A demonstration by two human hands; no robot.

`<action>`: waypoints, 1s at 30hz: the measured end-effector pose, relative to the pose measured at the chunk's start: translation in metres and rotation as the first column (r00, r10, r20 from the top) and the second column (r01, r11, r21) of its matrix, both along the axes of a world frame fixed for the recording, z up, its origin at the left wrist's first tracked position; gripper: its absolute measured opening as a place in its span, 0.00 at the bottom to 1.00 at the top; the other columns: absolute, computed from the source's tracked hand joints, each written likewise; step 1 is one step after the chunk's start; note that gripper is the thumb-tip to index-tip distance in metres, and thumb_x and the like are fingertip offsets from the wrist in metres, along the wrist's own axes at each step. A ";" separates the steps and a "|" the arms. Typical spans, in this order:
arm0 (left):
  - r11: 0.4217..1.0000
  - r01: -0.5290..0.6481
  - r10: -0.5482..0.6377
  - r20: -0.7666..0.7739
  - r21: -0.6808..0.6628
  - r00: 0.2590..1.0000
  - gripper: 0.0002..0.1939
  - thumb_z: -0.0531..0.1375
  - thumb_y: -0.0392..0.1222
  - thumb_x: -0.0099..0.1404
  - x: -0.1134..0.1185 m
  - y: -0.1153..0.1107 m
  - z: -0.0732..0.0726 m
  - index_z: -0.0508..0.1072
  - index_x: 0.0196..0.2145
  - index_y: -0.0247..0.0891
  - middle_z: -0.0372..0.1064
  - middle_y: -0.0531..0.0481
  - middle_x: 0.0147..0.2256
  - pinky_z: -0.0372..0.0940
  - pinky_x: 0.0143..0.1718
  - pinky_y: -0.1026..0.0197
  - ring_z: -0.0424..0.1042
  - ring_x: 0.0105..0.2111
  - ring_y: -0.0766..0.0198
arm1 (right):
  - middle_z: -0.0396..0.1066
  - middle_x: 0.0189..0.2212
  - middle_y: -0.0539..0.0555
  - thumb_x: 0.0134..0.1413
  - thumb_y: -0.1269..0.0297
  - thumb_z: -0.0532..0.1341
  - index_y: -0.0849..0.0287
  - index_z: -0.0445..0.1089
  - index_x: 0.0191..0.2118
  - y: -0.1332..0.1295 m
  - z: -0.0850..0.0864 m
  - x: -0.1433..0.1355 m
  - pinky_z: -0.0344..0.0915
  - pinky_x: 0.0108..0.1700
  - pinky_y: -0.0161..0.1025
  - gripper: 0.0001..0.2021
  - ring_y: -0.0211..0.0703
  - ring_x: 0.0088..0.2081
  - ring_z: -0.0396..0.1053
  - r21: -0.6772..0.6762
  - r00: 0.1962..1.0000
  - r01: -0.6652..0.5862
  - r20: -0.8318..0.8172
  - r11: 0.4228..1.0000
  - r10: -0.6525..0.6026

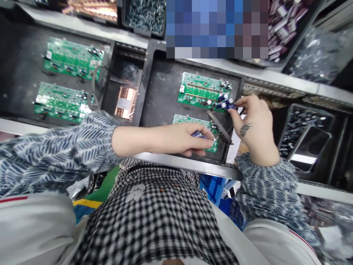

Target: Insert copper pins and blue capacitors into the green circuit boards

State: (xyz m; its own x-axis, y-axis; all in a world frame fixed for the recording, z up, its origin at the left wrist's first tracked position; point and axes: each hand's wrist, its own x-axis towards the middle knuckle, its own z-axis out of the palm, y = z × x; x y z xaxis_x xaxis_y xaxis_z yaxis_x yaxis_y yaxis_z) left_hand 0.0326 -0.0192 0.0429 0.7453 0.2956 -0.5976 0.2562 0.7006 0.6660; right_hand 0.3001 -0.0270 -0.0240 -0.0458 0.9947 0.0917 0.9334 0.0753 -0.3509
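Observation:
My right hand (253,123) pinches a small blue capacitor (231,106) between thumb and fingertips at the right end of the upper green circuit board (204,88). Beside those fingertips, several blue capacitors with silvery tops (223,98) stand on the board. Lower down, my left hand (194,140) is curled round some blue capacitors (198,134), only partly visible between its fingers. It hovers over the lower circuit board (182,118) and hides much of it. Both boards lie in a black tray (160,79).
A flat strip (220,127) slants over the tray's right side. To the left, two more green boards (74,59) lie in another tray. Bins hold dark small parts (299,129), screw-like pieces (146,16) and brownish cylinders (284,27). A metal rail (165,160) runs along the front.

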 end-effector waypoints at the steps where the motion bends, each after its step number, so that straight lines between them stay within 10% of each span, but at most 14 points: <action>1: 1.000 -0.002 0.002 0.022 -0.015 1.000 0.08 0.64 0.41 0.67 -0.007 -0.007 0.001 0.72 0.42 0.35 0.70 0.50 0.36 0.56 0.28 0.69 0.66 0.29 0.71 | 0.72 0.39 0.60 0.60 0.64 0.62 0.55 0.68 0.42 0.000 0.001 0.000 0.61 0.47 0.49 0.06 0.53 0.41 0.65 -0.019 1.000 0.003 0.008 1.000 -0.003; 10: 0.982 -0.181 0.168 0.185 0.057 0.968 0.15 0.63 0.47 0.70 -0.011 -0.052 -0.036 0.79 0.47 0.33 0.66 0.54 0.30 0.53 0.26 0.69 0.56 0.23 0.75 | 0.74 0.33 0.59 0.63 0.61 0.62 0.56 0.74 0.41 0.001 0.004 -0.010 0.64 0.47 0.53 0.06 0.56 0.42 0.66 0.019 0.984 -0.046 0.171 0.999 0.042; 17: 0.923 -0.186 0.114 0.223 0.337 0.968 0.06 0.64 0.36 0.68 -0.014 -0.052 -0.045 0.80 0.41 0.34 0.78 0.48 0.45 0.62 0.55 0.63 0.73 0.48 0.64 | 0.74 0.54 0.60 0.67 0.59 0.63 0.52 0.71 0.59 -0.055 0.047 -0.045 0.70 0.52 0.51 0.18 0.53 0.51 0.73 0.066 0.922 -0.343 -0.166 0.937 0.349; 21: 0.992 -0.098 0.080 0.220 0.073 0.972 0.04 0.65 0.37 0.67 -0.008 -0.057 -0.049 0.78 0.36 0.32 0.73 0.53 0.30 0.64 0.37 0.67 0.69 0.30 0.70 | 0.77 0.44 0.54 0.67 0.65 0.62 0.49 0.74 0.51 -0.088 0.057 -0.055 0.73 0.45 0.42 0.10 0.46 0.44 0.76 0.002 0.784 -0.536 -0.370 0.844 0.498; 25: 0.924 -0.188 0.248 0.146 -0.332 0.958 0.07 0.57 0.29 0.69 0.001 -0.065 -0.049 0.75 0.38 0.31 0.76 0.46 0.39 0.56 0.26 0.72 0.74 0.33 0.72 | 0.75 0.33 0.52 0.64 0.63 0.65 0.53 0.74 0.45 -0.097 0.037 -0.045 0.71 0.37 0.41 0.06 0.44 0.34 0.73 0.066 0.939 -0.265 -0.207 0.962 0.273; 30: 0.827 -0.204 0.303 0.110 -0.525 0.947 0.07 0.51 0.29 0.73 -0.001 -0.072 -0.048 0.68 0.39 0.33 0.78 0.40 0.39 0.50 0.19 0.74 0.80 0.34 0.66 | 0.75 0.31 0.55 0.66 0.59 0.62 0.56 0.76 0.42 -0.099 0.020 -0.038 0.68 0.38 0.46 0.08 0.50 0.34 0.70 0.095 0.997 -0.031 0.080 0.995 0.023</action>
